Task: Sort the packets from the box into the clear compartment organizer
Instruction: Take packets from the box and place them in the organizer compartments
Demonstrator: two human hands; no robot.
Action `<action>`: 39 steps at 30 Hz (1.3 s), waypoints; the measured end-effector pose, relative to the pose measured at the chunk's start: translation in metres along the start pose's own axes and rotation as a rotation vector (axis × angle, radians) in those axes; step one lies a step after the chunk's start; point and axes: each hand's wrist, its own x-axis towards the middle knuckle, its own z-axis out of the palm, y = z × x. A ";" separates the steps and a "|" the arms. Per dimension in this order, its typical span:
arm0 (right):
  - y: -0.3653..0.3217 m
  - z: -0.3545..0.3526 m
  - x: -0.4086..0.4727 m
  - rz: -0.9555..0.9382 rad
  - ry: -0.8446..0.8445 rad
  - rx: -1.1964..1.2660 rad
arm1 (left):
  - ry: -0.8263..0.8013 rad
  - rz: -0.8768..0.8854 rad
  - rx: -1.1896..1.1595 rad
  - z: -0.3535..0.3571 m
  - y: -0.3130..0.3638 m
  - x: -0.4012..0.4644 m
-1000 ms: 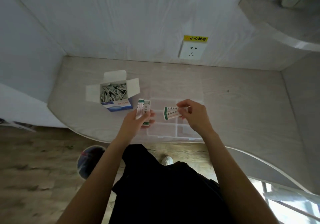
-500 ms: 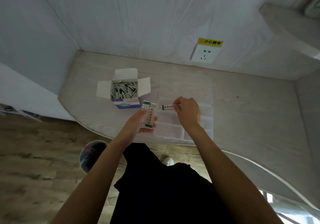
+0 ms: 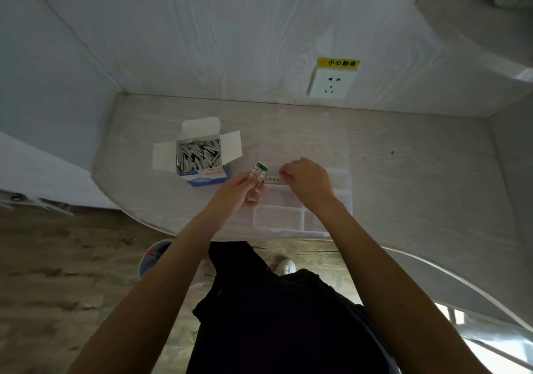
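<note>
A pale wood-grain counter (image 3: 403, 171) with a curved front edge meets a white panelled wall, where a socket (image 3: 331, 85) sits under a yellow warning label (image 3: 339, 62). The open box (image 3: 199, 157), full of packets, stands left of the clear organizer (image 3: 326, 200). The left hand (image 3: 236, 191) grips a small stack of packets (image 3: 258, 173). The right hand (image 3: 308, 181) pinches one packet (image 3: 274, 180) over the organizer's far-left part.
</note>
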 end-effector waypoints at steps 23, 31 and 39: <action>0.011 -0.011 -0.013 0.287 0.088 0.495 | -0.079 0.382 1.010 0.013 0.013 0.059; 0.008 -0.013 -0.010 0.327 -0.013 0.064 | 0.181 0.627 1.357 0.012 -0.005 0.069; 0.007 -0.009 -0.007 0.259 0.018 -0.055 | 0.161 0.883 1.465 0.013 -0.005 0.060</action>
